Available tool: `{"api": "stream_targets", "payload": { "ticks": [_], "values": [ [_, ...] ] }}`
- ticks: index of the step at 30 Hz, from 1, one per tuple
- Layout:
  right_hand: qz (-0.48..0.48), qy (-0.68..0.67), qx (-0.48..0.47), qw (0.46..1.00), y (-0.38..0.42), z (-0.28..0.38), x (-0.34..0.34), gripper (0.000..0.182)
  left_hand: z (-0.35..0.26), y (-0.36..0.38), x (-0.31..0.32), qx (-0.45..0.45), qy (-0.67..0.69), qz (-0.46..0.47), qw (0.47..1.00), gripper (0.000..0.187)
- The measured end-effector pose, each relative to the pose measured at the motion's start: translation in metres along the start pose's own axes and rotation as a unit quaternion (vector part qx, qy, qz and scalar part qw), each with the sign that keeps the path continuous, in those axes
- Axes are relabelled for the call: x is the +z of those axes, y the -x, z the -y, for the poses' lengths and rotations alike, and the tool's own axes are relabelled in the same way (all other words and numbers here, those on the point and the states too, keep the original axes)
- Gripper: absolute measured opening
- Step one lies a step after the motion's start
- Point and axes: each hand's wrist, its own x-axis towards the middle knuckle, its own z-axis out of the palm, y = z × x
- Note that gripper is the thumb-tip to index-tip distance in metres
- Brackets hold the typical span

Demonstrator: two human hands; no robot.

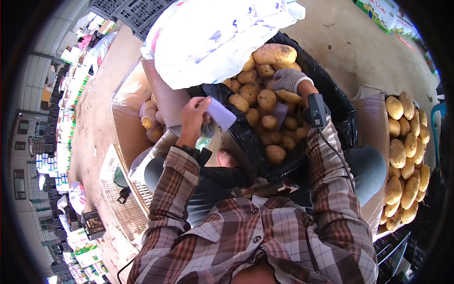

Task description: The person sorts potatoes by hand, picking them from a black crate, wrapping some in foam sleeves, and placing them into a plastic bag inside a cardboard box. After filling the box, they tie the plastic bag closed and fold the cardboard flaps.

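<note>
My bare left hand pinches a pale purple sheet at its upper left corner, just left of the black-lined container. In the container lie several potatoes. My right hand, in a grey glove, reaches in from the right with its fingers curled over a potato. A large potato lies just above that hand. Another purple sheet sits among the potatoes below it. White plastic sacking covers the container's upper left side.
At the right stands a cardboard box with potatoes in rows. On the left, a box holds potatoes in netting. Below it is a cream plastic crate. A dark crate is at the top left.
</note>
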Motion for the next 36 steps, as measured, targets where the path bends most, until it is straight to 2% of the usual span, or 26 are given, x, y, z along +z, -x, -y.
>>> {"api": "stream_targets", "payload": {
  "ticks": [1,3,4,5,6,7,9,10,12,13,14,15,16,17,19,21,22,23,25,27,28,29,32,33,35,36],
  "values": [
    [-0.079,0.021,0.015,0.997,-0.002,0.0,0.001,0.05,0.001,0.002,0.006,0.002,0.047,0.001,0.999,0.023],
    [-0.067,0.046,-0.048,0.996,-0.019,0.013,0.03,0.055,0.023,-0.003,0.009,0.005,0.023,0.044,0.999,0.023],
    [-0.076,0.096,-0.077,0.99,-0.006,0.035,0.041,0.055,0.034,-0.005,0.009,0.028,-0.046,0.066,0.996,0.023],
    [-0.087,0.047,-0.126,0.987,-0.017,0.044,0.062,0.052,0.041,-0.007,0.01,0.053,-0.115,0.085,0.988,0.024],
    [-0.096,-0.003,-0.175,0.98,-0.033,0.05,0.089,0.05,0.046,-0.009,0.007,0.231,-0.318,0.007,0.919,0.023],
    [-0.093,-0.001,-0.178,0.98,-0.043,0.06,0.108,0.05,0.039,-0.002,0.008,0.228,-0.317,0.003,0.921,0.023],
    [-0.194,0.061,-0.084,0.975,-0.056,0.079,0.133,0.052,0.016,0.017,0.014,0.291,-0.425,-0.043,0.856,0.024],
    [-0.192,0.061,-0.088,0.976,-0.061,0.079,0.133,0.052,0.021,0.017,0.011,0.287,-0.426,-0.046,0.856,0.024],
    [-0.13,0.052,-0.135,0.981,-0.069,0.068,0.123,0.046,0.027,0.012,0.009,0.28,-0.331,-0.057,0.899,0.021],
    [-0.05,0.058,-0.209,0.975,-0.05,0.065,0.093,0.045,0.027,0.011,0.005,0.277,-0.329,-0.059,0.901,0.021],
    [0.049,0.029,-0.124,0.991,-0.023,0.073,0.055,0.045,0.023,0.01,-0.002,0.148,-0.179,-0.049,0.971,0.018],
    [0.146,-0.001,-0.035,0.989,-0.006,0.079,0.031,0.045,0.019,0.01,-0.008,0.012,-0.021,-0.037,0.999,0.016],
    [0.15,0.001,-0.034,0.988,-0.017,0.067,0.027,0.045,0.013,0.011,-0.011,0.009,0.064,-0.033,0.997,0.014],
    [0.119,0.026,-0.043,0.992,-0.038,0.05,0.019,0.046,0.014,0.008,-0.01,0.006,0.067,-0.032,0.997,0.014],
    [0.09,0.053,-0.049,0.993,-0.055,0.039,0.023,0.047,0.016,0.0,-0.007,-0.024,0.206,-0.083,0.975,0.018],
    [-0.114,0.204,-0.101,0.967,-0.061,0.052,0.047,0.046,0.017,-0.005,-0.001,-0.037,0.211,-0.068,0.974,0.02],
    [-0.093,0.321,-0.099,0.937,-0.073,0.061,0.073,0.043,0.018,-0.007,0.006,-0.019,0.218,-0.058,0.974,0.021],
    [-0.143,0.327,-0.129,0.925,-0.086,0.062,0.104,0.035,0.018,-0.009,0.011,0.001,0.225,-0.049,0.973,0.022],
    [-0.232,0.314,-0.146,0.909,-0.099,0.054,0.137,0.038,0.017,-0.011,0.015,0.017,0.234,-0.04,0.971,0.022],
    [-0.248,0.285,-0.159,0.912,-0.122,0.041,0.147,0.042,0.021,-0.012,0.016,0.0,0.175,-0.035,0.984,0.022],
    [-0.167,0.22,-0.141,0.951,-0.097,0.056,0.119,0.046,0.012,-0.007,0.016,-0.022,0.182,-0.029,0.983,0.023],
    [-0.128,0.203,-0.15,0.959,-0.074,0.069,0.092,0.048,0.014,-0.005,0.017,-0.021,0.182,-0.048,0.982,0.023],
    [-0.141,-0.004,-0.124,0.982,-0.089,0.063,0.088,0.039,0.012,-0.012,0.018,-0.027,0.222,-0.029,0.974,0.023],
    [-0.115,-0.086,-0.042,0.989,-0.078,0.054,0.081,0.05,0.013,-0.014,0.019,-0.009,0.256,-0.005,0.967,0.026],
    [-0.135,-0.379,-0.076,0.912,-0.096,0.012,0.093,0.061,0.019,-0.018,0.016,0.007,0.292,0.022,0.956,0.028],
    [-0.137,-0.374,-0.072,0.914,-0.091,0.01,0.09,0.061,0.022,-0.022,0.018,0.031,0.297,0.041,0.954,0.032]
  ]
}}
